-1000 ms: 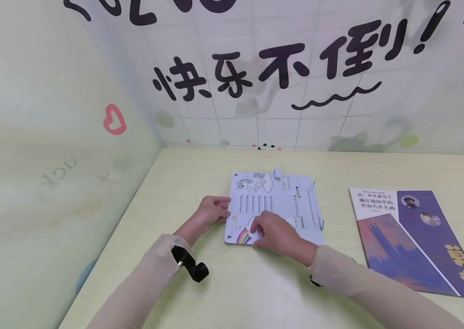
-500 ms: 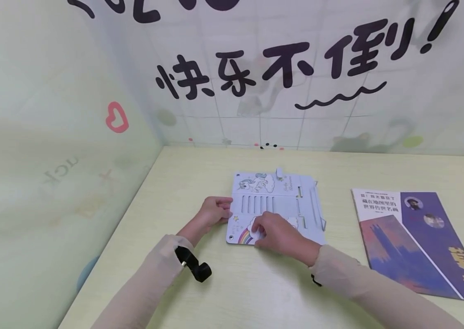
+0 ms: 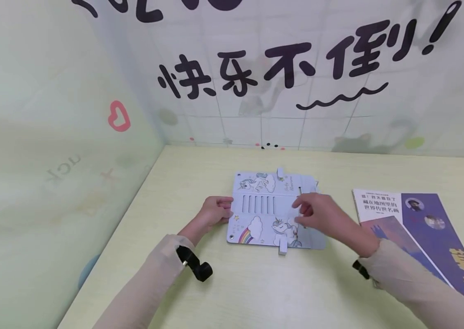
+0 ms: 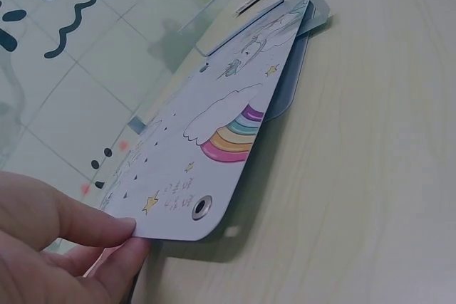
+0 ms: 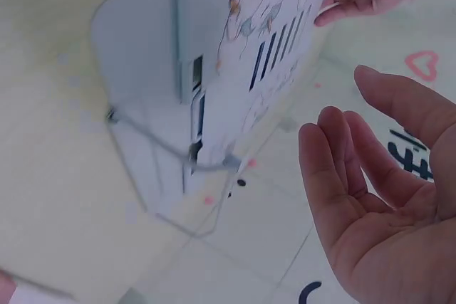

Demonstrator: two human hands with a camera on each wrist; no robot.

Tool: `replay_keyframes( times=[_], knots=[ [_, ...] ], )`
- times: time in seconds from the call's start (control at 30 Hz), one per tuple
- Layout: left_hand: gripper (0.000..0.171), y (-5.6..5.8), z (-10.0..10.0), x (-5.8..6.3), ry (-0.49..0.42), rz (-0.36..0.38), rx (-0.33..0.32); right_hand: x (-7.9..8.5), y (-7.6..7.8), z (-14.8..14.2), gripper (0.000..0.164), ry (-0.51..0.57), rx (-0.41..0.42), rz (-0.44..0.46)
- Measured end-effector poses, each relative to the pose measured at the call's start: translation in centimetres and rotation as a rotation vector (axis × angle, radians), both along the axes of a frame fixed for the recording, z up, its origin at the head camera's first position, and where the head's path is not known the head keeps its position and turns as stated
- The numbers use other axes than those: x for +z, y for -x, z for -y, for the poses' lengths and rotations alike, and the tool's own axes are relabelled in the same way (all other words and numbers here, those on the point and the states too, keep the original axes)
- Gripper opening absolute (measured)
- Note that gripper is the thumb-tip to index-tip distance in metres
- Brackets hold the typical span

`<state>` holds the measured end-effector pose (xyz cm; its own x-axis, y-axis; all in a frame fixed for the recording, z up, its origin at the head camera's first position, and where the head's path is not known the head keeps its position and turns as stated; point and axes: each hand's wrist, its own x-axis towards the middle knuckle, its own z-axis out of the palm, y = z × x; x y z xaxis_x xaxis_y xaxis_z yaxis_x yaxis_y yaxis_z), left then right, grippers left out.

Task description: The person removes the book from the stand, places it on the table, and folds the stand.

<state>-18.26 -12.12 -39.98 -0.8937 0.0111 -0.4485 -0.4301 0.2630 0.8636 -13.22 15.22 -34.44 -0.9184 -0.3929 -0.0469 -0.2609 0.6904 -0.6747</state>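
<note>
A pale lilac folding book stand [image 3: 252,183], printed with unicorns and a rainbow, lies on the table with slots across its middle. My left hand [image 3: 212,211] pinches its left edge between thumb and fingers; in the left wrist view that corner of the stand [image 4: 167,197] tilts up off the table. My right hand [image 3: 324,215] hovers over the stand's right part, fingers loosely bent and holding nothing. In the right wrist view a wire support [image 5: 153,140] angles out from the panel. Small clip tabs [image 3: 283,246] jut from the near and far edges.
A purple and white book [image 3: 441,246] lies to the right, partly covered by the right sleeve [image 3: 404,269]. A printed wall hanging [image 3: 232,128] rises behind the table and along the left side.
My right hand has left the rainbow area near the front edge and moved right and away over the stand's right side, uncovering the near clip tab. My left hand stays in place.
</note>
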Motion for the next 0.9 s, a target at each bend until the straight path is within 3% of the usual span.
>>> replay_keyframes(
  times=[0.17,0.37,0.6,0.9],
  knots=[
    [0.048,-0.2,0.0,0.0,0.004,-0.008,0.010,0.1,-0.2,-3.7,0.024,-0.023,-0.069,-0.041],
    [0.049,-0.2,0.1,-0.1,0.002,-0.008,0.016,-1.2,-0.5,-6.0,0.021,-0.027,-0.120,-0.022],
    [0.048,-0.3,0.1,0.0,-0.001,-0.005,0.017,-2.8,-0.6,-6.3,0.012,0.015,-0.125,0.041],
    [0.049,-0.3,0.0,0.0,0.001,-0.009,0.011,-3.4,-0.6,-6.0,0.005,0.056,-0.117,0.058]
  ],
)
